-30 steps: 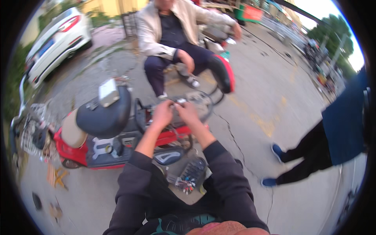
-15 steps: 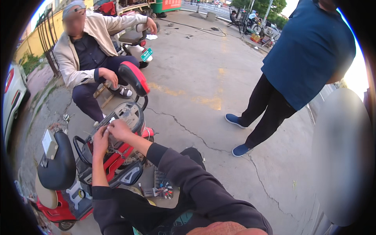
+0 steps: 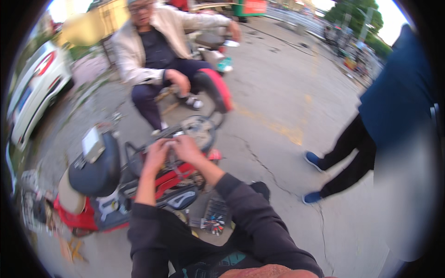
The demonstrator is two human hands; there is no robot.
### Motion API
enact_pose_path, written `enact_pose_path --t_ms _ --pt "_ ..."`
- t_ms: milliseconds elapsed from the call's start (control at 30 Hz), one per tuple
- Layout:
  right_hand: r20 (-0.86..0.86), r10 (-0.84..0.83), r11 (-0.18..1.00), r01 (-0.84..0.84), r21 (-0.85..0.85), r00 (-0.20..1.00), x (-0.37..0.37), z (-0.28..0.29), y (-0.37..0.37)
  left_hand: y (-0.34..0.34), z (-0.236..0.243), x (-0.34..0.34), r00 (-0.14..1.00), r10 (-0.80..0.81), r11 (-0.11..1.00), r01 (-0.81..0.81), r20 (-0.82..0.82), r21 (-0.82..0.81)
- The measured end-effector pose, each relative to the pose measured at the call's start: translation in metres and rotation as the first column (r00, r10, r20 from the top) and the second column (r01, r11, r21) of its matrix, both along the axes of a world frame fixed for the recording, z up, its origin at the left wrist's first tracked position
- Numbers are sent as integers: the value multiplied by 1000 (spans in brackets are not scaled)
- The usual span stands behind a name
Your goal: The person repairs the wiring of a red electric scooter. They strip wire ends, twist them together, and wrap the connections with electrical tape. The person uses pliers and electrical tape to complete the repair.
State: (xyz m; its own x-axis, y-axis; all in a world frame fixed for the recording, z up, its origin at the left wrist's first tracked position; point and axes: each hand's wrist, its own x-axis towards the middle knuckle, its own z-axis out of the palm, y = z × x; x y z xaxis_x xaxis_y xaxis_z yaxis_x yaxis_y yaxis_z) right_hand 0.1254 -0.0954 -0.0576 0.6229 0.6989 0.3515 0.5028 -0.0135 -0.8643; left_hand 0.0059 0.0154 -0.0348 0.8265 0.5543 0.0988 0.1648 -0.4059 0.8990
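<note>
A small red bike (image 3: 153, 190) lies on its side on the concrete, its wheel (image 3: 197, 129) toward the far side. My left hand (image 3: 156, 152) and my right hand (image 3: 185, 147) meet just above the frame beside that wheel, fingers curled around a small part that I cannot make out. Both forearms wear dark sleeves. A dark seat (image 3: 95, 169) with a pale block on it sits left of my hands.
A seated person in a cream jacket (image 3: 153, 46) faces me beyond the bike, beside a red fender (image 3: 217, 88). A standing person in blue (image 3: 394, 116) is at the right. A tool case (image 3: 214, 217) lies below my arms. A white car (image 3: 37, 88) is parked at the left.
The view has swung back to the right, so the bike and seated person sit more central. My hands stay together at the same spot by the wheel.
</note>
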Motion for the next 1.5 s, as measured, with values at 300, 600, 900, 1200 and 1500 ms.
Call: enact_pose_path --t_ms 300,600,900,1200,1500 --pt "71 -85 988 93 -121 994 -21 18 -9 1 -11 10 989 128 988 -121 71 -99" --pt "108 -114 993 110 42 988 -24 9 -19 6 -22 15 980 169 932 -124 106 -339" --pt "84 -116 993 115 16 990 -26 16 -18 8 -13 9 995 98 991 -95 24 -91" --pt "69 -97 992 102 -76 993 -9 25 -24 -7 -1 14 991 8 990 11 134 -141" --pt "235 -157 947 214 -241 959 -16 36 -5 -11 -24 12 974 59 998 -54 217 -33"
